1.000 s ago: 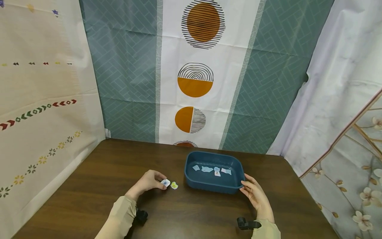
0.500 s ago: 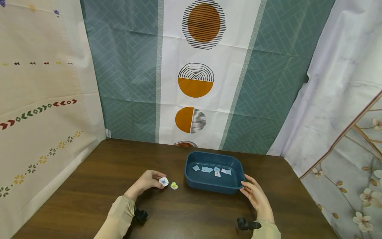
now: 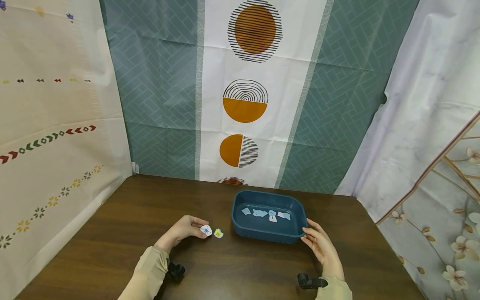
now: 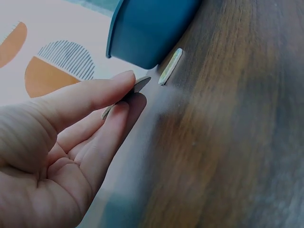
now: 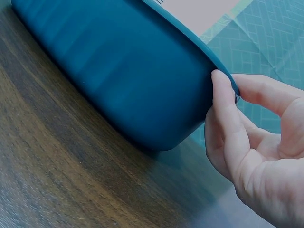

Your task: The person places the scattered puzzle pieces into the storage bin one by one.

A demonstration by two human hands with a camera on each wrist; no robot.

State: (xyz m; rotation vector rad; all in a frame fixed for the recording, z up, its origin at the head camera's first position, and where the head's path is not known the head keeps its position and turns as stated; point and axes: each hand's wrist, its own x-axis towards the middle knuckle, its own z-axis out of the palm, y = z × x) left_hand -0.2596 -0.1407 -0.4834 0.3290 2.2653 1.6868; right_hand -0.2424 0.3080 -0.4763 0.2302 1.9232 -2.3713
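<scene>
My left hand (image 3: 187, 228) pinches a small flat white piece with a blue star (image 3: 206, 230) between thumb and fingers. Seen edge-on in the left wrist view, the star piece (image 4: 141, 84) is thin with a dark underside. Just right of it, a small yellow-green piece with a white border (image 3: 218, 233) lies on the table. A dark blue rectangular plastic tub (image 3: 262, 236) stands further right. My right hand (image 3: 320, 243) holds the tub's near right corner; in the right wrist view, thumb and fingers (image 5: 223, 90) pinch its rim.
Inside the tub lie several small pale blue and white pieces (image 3: 260, 213) in a loose row. The brown wooden table (image 3: 240, 271) ends at patterned curtains (image 3: 161, 104) behind and at both sides. Each wrist carries a black camera mount (image 3: 312, 281).
My left hand has shifted slightly left with the star piece, which lifted a little and then dipped again. The right hand and the tub have stayed in place.
</scene>
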